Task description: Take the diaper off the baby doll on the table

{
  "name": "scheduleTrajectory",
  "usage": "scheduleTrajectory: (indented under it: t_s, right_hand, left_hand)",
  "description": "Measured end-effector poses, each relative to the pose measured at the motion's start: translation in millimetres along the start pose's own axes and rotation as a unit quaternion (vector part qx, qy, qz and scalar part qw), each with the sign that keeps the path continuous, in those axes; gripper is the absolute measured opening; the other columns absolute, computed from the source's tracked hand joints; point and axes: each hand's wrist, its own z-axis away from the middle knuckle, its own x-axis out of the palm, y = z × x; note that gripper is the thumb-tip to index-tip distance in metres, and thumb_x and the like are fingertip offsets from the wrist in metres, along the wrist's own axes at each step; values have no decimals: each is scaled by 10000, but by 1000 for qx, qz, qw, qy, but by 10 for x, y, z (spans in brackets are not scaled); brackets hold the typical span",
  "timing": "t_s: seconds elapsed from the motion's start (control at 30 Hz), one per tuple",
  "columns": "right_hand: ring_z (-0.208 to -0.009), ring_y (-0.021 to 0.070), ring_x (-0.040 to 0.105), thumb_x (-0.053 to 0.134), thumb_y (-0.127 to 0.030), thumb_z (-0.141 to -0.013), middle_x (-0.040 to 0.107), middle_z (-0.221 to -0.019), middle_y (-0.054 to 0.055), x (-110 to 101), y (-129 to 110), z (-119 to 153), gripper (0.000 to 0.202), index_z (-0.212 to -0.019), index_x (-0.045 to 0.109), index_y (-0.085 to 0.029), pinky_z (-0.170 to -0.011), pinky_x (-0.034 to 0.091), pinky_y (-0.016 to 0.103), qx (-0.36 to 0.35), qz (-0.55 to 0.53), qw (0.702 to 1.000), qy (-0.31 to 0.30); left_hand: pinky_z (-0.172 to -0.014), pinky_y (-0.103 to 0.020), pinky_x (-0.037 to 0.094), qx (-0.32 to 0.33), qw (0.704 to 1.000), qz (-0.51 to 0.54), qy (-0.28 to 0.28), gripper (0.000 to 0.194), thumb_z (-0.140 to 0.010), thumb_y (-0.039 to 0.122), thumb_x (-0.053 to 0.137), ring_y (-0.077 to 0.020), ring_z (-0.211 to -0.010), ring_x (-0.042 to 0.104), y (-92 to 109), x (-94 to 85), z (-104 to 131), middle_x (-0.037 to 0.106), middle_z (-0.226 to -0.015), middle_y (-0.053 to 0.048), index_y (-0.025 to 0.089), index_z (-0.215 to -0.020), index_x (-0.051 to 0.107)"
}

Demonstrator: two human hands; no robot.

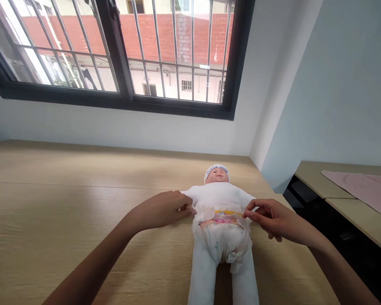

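A baby doll [217, 192] with a white cloth body and a white headband lies on its back, its head toward the window. Around its hips is a white diaper [227, 241] with a yellow, orange and pink printed waistband. My left hand [165, 208] is closed in a pinch at the diaper's edge on the left of the view, beside the doll's arm. On the opposite side, my right hand [274, 218] pinches the waist edge of the diaper between thumb and forefinger, its other fingers loosely curled.
The doll rests on a wooden table [82, 237], which meets the wall below a barred window [178, 108]. To the right, past a dark gap, stands another wooden table [314, 171] with a pink cloth [368, 188] on it.
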Motion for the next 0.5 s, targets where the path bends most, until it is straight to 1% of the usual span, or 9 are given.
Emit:
scheduleTrajectory:
  t_s: [0.07,0.17,0.2,0.27,0.3,0.37,0.43,0.47,0.5]
  right_hand:
    - [-484,92,461,505,-612,-865,451,-586,-46,112,21,-9,451,-969,584,-181,-422,329,190,-22,16,999,21]
    - [-590,113,482,637,-532,-801,495,-639,-34,397,44,-43,375,-883,543,-178,-513,319,212,-51,76,993,72]
    - [-610,121,489,651,-510,-794,507,-648,-31,483,56,-54,363,-862,519,-179,-536,316,221,-51,97,990,89]
    - [-615,134,497,611,-483,-827,519,-650,-30,582,95,-72,328,-851,477,-185,-560,310,237,-46,133,984,114]
    - [-611,141,503,574,-474,-854,523,-647,-29,585,122,-80,305,-856,466,-189,-567,309,244,-42,153,979,125]
    - [-593,155,513,498,-456,-899,525,-631,-29,513,182,-89,265,-878,461,-195,-570,309,257,-27,200,967,157]
    - [-589,173,533,432,-436,-930,548,-647,-17,403,221,-85,242,-927,469,-197,-569,335,272,-7,238,948,210]
    - [-620,186,559,410,-435,-939,581,-698,1,368,224,-78,250,-973,477,-196,-581,369,285,-8,244,938,245]
    - [-694,203,596,398,-441,-945,621,-793,31,361,213,-68,277,-1035,482,-194,-615,416,305,-24,242,929,279]
  left_hand:
    - [-500,-259,241,-25,999,-23,-7,412,-905,434,367,-126,-493,434,-65,37,-80,543,-568,-14,181,-597,475]
    - [-517,-258,267,-45,996,-72,-4,365,-887,427,375,-144,-540,478,-125,95,-194,608,-665,-40,183,-656,518]
    - [-527,-259,280,-47,996,-82,-3,349,-884,424,376,-152,-566,498,-135,104,-211,624,-704,-47,183,-686,534]
    - [-542,-262,300,-44,996,-80,-1,344,-889,430,365,-165,-600,525,-140,103,-206,640,-743,-53,187,-736,553]
    - [-547,-263,308,-39,996,-75,2,348,-894,436,357,-169,-609,532,-139,94,-186,644,-752,-53,189,-750,556]
    - [-552,-268,319,-28,996,-79,13,360,-904,438,345,-174,-615,540,-136,68,-130,648,-759,-57,190,-760,561]
    - [-561,-273,334,-20,994,-99,33,374,-913,431,337,-179,-623,552,-145,41,-77,653,-768,-68,184,-760,573]
    - [-569,-275,346,-22,993,-111,42,384,-918,426,331,-183,-633,563,-156,32,-61,658,-779,-77,179,-762,581]
    - [-578,-278,359,-26,991,-121,48,396,-921,423,324,-189,-647,575,-171,27,-54,664,-797,-87,173,-768,591]
